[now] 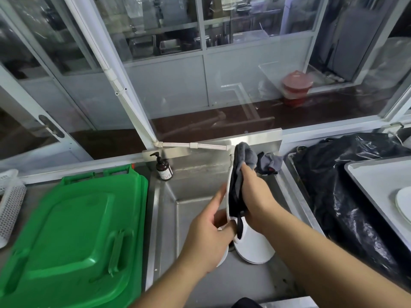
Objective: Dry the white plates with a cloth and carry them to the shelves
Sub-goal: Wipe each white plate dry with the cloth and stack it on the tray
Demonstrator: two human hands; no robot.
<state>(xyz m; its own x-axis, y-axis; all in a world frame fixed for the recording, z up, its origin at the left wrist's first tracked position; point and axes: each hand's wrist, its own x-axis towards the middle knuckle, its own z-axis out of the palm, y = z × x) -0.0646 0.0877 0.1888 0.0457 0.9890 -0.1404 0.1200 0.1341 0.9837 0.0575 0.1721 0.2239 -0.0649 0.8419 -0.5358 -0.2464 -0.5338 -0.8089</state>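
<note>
Fingers of the left hand (206,227) curl round the near edge of a white plate (228,196) held on edge above the steel sink (193,283), its long axis running near to far. The right hand (255,192) grips a grey cloth (241,174) against its right face, hiding that face. At least two more plates (255,247) lie below, partly covered.

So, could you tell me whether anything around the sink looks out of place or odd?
A second grey cloth lies crumpled on the sink's back rim, and white plates lean in the basin rather than lying flat. Nothing looks spilled or broken.
</note>
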